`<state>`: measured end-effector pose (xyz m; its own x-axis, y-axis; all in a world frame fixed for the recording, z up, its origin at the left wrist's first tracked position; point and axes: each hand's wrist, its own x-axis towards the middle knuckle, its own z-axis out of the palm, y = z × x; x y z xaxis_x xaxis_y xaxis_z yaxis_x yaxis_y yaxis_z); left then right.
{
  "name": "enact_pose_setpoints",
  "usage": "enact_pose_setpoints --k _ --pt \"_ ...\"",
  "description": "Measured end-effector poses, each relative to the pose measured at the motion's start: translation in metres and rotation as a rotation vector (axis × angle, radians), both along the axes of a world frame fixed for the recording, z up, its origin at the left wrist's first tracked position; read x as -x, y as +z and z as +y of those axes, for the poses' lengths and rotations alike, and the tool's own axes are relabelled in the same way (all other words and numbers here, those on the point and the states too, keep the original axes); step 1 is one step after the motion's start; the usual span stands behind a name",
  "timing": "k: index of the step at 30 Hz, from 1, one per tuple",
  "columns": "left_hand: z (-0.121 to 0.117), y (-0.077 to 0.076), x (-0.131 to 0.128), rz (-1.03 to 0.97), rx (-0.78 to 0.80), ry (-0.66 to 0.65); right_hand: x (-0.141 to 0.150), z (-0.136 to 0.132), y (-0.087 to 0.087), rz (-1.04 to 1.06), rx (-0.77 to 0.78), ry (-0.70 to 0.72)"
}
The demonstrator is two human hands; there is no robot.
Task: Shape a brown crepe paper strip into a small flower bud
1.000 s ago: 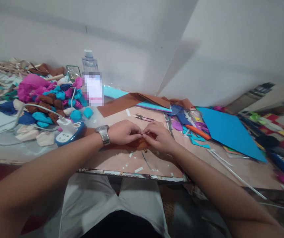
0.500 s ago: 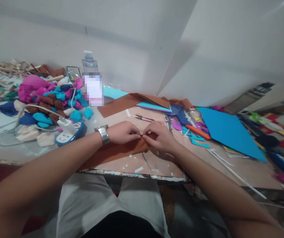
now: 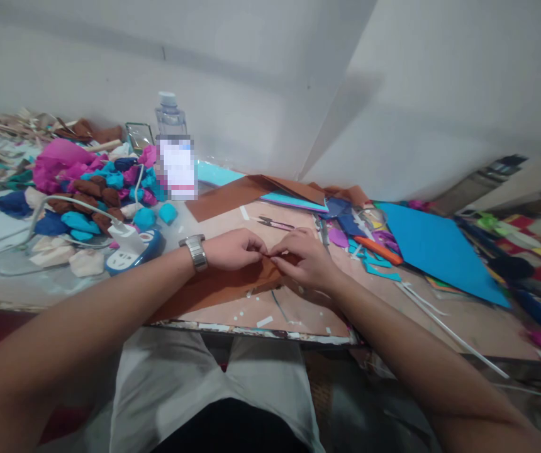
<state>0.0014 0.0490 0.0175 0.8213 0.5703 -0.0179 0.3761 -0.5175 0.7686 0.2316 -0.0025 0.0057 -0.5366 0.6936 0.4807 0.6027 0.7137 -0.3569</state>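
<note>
Both hands meet over the middle of the table, pinching the upper edge of a brown crepe paper strip (image 3: 218, 286). My left hand (image 3: 235, 250), with a metal watch at the wrist, is closed on it between thumb and forefinger. Facing it, my right hand (image 3: 306, 261) grips the same edge with thumb and forefinger, fingertips almost touching the left ones. The strip slopes down to the left beneath my left forearm, which hides part of it. Just beyond the hands lie small thread snips (image 3: 274, 223).
On the left are a heap of crumpled coloured paper balls (image 3: 79, 182) and a blue-and-white power strip (image 3: 133, 251) with a charger. A clear bottle (image 3: 170, 116) stands behind a phone (image 3: 177, 167). To the right lie an orange cutter (image 3: 378, 250) and a blue sheet (image 3: 445, 251).
The brown strip has swung down toward the table's front edge, and more of it shows below my left wrist. My hands stay pinched together, shifted slightly left.
</note>
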Motion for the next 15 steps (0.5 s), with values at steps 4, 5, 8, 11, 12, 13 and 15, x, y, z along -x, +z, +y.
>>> enact_pose_setpoints --k 4,5,8,11,12,13,15 --pt "0.0008 -0.0008 0.001 -0.005 0.021 0.017 0.0004 -0.0008 0.0006 0.005 -0.005 0.015" --pt "0.0007 -0.0006 0.0014 -0.003 0.022 0.018 0.0005 -0.0009 0.0007 0.007 -0.006 0.016" --pt "0.0006 0.001 0.0022 0.001 0.021 0.003 0.0007 -0.001 0.0008 0.016 -0.013 0.029" --pt "0.0005 0.0033 0.0014 -0.01 0.026 -0.015 0.0007 -0.0011 0.0016 0.013 -0.024 0.047" --pt "0.0005 0.0039 0.0009 -0.014 0.033 -0.019 0.0007 -0.0013 0.002 0.005 -0.028 0.051" --pt "0.0005 0.0044 0.0004 -0.017 0.04 -0.018 0.0006 -0.0014 0.0024 -0.004 -0.034 0.054" --pt "0.0007 0.0047 -0.0004 -0.016 0.057 -0.012 0.0002 -0.0016 0.0028 -0.021 -0.046 0.057"
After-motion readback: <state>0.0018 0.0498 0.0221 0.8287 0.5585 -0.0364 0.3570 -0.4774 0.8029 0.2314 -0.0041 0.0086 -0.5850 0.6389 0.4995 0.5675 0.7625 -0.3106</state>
